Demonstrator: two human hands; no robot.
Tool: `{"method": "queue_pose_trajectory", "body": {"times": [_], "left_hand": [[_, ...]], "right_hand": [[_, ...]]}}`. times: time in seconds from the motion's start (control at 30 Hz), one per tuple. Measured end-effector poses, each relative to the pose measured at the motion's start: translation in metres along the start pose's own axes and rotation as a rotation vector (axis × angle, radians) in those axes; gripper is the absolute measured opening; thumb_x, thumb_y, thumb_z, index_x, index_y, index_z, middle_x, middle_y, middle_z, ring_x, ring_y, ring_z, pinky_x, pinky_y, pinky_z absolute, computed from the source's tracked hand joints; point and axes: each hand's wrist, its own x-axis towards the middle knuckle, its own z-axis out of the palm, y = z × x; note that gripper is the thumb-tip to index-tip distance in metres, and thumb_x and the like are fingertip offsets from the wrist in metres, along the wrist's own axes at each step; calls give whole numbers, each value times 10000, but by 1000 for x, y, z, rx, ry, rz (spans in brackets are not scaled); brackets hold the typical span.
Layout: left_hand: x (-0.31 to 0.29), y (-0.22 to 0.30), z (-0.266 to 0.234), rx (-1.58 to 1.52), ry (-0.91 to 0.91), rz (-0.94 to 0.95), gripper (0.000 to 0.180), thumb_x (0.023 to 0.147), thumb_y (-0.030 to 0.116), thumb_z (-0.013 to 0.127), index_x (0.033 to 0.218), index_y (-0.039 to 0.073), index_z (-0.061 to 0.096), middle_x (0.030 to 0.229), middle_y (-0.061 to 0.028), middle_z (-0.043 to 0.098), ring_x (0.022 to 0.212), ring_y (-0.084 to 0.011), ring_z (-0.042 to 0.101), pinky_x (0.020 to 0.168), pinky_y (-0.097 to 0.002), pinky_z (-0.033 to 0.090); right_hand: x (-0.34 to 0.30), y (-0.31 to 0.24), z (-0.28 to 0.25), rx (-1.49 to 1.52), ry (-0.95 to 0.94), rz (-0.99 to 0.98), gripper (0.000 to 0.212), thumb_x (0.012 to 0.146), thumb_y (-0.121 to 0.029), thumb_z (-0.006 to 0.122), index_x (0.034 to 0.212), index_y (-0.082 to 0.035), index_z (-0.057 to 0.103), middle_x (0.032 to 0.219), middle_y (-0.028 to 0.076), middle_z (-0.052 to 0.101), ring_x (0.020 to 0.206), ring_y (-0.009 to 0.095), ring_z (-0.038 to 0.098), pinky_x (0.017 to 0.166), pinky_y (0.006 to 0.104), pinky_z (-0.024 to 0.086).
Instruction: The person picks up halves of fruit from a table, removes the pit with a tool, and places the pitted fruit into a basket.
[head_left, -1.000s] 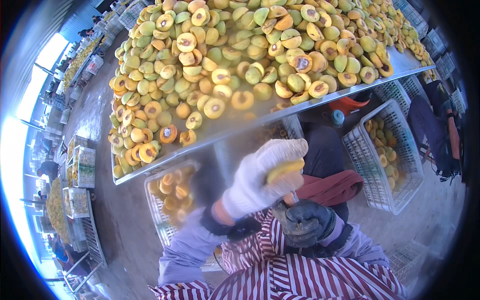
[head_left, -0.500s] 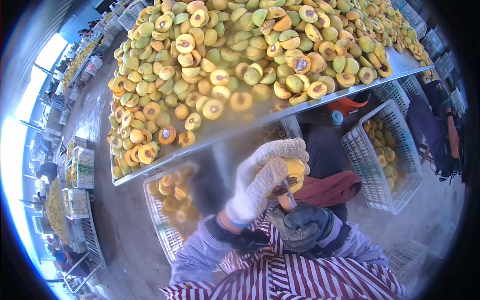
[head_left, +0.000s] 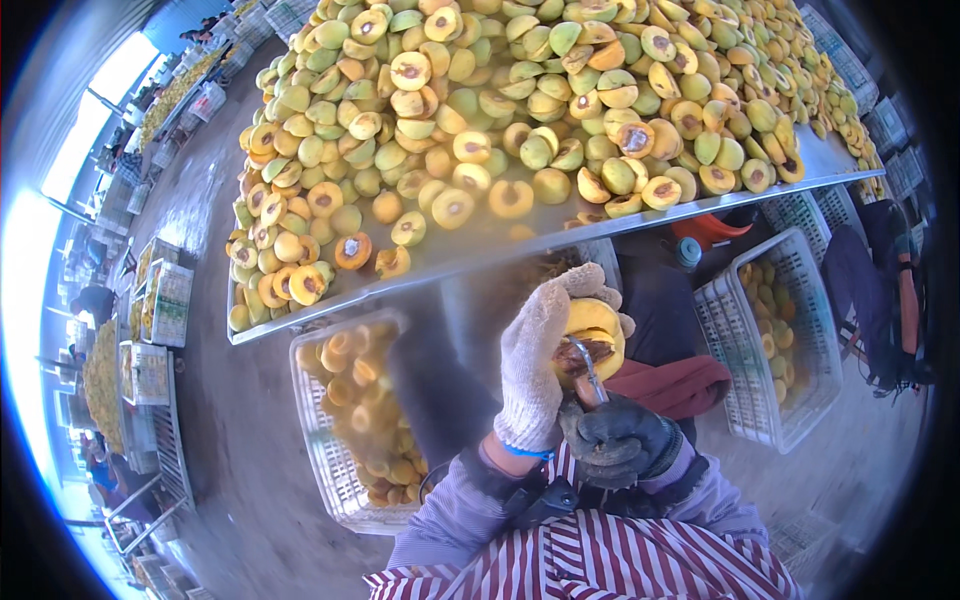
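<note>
My left hand, in a whitish knit glove, cups a yellow peach half above my lap. The brown pit area of the fruit faces me. A dark grey glove covers my right hand, which is closed round a pitting tool with a thin curved metal end. That metal end touches the brown middle of the peach. Ahead of my hands, a large heap of halved peaches lies on a metal table, several with pits still in them.
A white crate of peach halves stands left of my legs; another crate with peaches stands to the right. Beneath the table edge are a blue-capped bottle and an orange-red object. A maroon cloth lies by my right hand.
The peach half has turned so its brown middle shows more, and the tool's metal end is now more visible against it. Both hands have shifted slightly right. The whole view has shifted a little.
</note>
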Motion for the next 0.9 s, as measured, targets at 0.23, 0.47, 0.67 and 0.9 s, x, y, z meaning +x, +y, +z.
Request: {"method": "queue_pose_trajectory", "body": {"times": [0.23, 0.47, 0.67, 0.9], "left_hand": [[10, 6, -30, -442, 98, -154, 412, 931, 404, 449, 1094, 32, 519, 946, -138, 612, 853, -303, 629, 736, -383, 540], [-9, 51, -93, -182, 165, 49, 442, 936, 415, 428, 1161, 37, 481, 1017, -129, 600, 897, -293, 625, 617, -349, 555], [-95, 136, -184, 1034, 605, 528, 322, 897, 159, 510, 1184, 14, 485, 1095, -140, 553, 1045, -258, 539, 852, -327, 453], [-184, 117, -273, 1573, 1124, 238, 361, 841, 251, 627, 1150, 79, 554, 1084, -72, 603, 972, -200, 578, 872, -307, 445]], "right_hand": [[12, 7, 7, -115, 23, 29, 157, 829, -102, 604, 759, -20, 490, 484, 13, 430, 322, 72, 355, 311, 215, 274], [16, 0, -2, -239, -48, -68, 106, 844, -58, 568, 790, -5, 493, 447, 1, 393, 290, 59, 316, 284, 215, 254], [30, 1, -7, -225, -91, -25, 183, 861, -131, 583, 752, -12, 496, 398, 3, 373, 277, 74, 318, 278, 229, 263], [48, 5, -10, -240, -35, 64, 167, 884, -114, 555, 763, -8, 511, 412, 13, 400, 293, 79, 342, 286, 229, 270]]}}
